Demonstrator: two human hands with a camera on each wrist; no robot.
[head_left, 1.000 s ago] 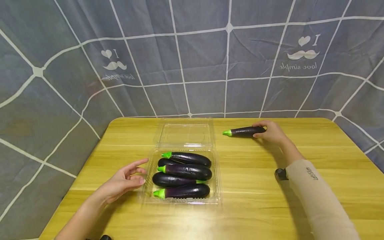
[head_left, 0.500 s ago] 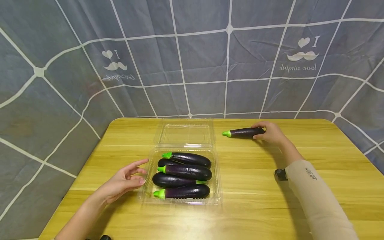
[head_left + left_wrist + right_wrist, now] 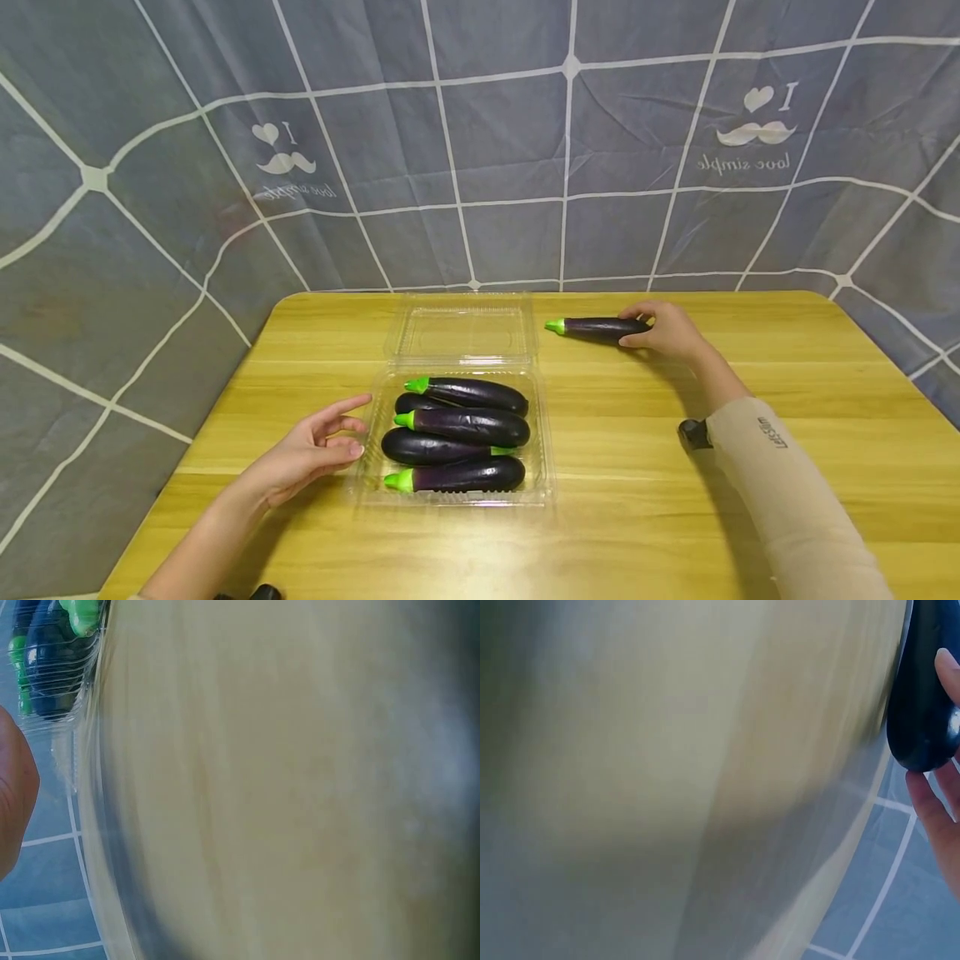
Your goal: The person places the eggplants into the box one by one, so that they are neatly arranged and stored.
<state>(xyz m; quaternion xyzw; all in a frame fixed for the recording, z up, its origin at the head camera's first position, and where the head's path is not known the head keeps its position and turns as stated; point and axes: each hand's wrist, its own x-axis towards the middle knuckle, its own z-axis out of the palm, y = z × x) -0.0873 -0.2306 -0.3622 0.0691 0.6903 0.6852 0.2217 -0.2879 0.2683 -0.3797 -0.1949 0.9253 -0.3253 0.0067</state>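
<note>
My right hand grips the thick end of a dark purple eggplant at the back right of the table; its green stem points left. In the right wrist view, thumb and fingers close around the rounded end of that eggplant. My left hand is beside the left wall of a clear plastic clamshell container, fingers spread loosely with nothing in them. Several eggplants lie in the container, most with green stems to the left, one with its stem to the right.
The container's clear lid lies folded back behind it on the wooden table. A grey curtain with white grid lines rises behind the table and along both sides.
My right hand has moved slightly left with the eggplant in its grip. The left hand and the eggplants in the container have stayed put.
</note>
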